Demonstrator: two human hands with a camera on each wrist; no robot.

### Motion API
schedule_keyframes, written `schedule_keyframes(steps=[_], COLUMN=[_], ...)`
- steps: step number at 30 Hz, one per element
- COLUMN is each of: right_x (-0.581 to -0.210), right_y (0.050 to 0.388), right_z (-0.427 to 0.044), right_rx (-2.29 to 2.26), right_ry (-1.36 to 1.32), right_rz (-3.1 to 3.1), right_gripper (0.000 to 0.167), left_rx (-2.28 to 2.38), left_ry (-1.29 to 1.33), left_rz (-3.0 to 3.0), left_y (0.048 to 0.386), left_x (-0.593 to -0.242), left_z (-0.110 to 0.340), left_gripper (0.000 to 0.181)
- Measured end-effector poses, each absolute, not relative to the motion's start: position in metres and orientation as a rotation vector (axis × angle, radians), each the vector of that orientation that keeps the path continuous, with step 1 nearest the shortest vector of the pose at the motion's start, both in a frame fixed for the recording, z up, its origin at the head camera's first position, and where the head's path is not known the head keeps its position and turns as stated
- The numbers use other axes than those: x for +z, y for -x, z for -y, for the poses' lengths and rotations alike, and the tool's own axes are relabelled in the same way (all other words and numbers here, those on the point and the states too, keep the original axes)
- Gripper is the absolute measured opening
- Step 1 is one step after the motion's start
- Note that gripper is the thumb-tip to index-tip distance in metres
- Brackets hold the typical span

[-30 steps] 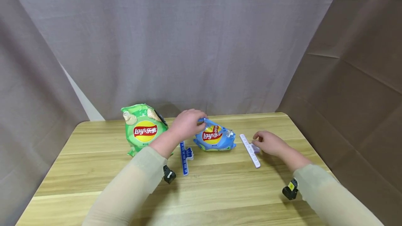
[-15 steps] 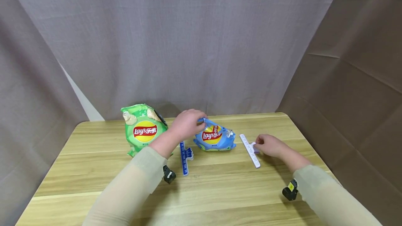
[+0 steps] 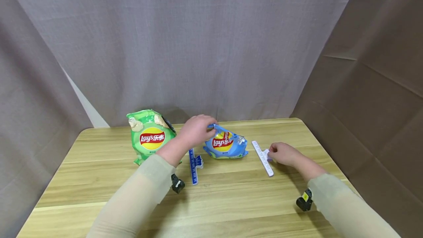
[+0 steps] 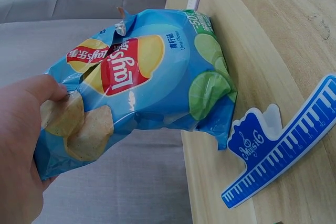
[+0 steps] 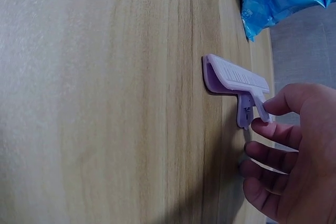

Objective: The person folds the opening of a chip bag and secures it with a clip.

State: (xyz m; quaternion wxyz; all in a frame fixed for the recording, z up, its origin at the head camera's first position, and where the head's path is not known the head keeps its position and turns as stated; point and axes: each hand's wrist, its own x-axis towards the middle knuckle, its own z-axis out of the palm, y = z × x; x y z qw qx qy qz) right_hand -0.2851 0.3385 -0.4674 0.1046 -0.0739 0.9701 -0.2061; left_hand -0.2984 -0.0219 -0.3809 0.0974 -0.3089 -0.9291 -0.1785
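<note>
Gripping the blue bag (image 3: 228, 147) with left hand (image 3: 197, 131) near the far edge of the table (image 3: 271, 127), presumably steadying it, while pinching the lilac clip (image 3: 262, 158) with right hand (image 3: 285, 154).

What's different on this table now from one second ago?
The person's right hand has shifted slightly toward the person, and now appears to pinch the pale purple plastic clip between thumb and index finger. The clip lies where it was. Unchanged: the left hand gripping the shiny blue chip bag, the upright green chip bag and the blue piano-patterned plastic clip.
</note>
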Motion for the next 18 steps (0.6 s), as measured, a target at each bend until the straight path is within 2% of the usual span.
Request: schedule_keyframes(steps=[18], right_x=[-0.4626], right_y=[0.2830], right_z=[-0.3355], right_rx=[-0.847], right_ry=[0.167], right_rz=[-2.778], right_gripper=[0.016], left_rx=[-0.530], left_ry=[0.904], left_rz=[2.771], left_y=[0.2962], left_x=[-0.3795], left_z=[0.0218], left_gripper=[0.027])
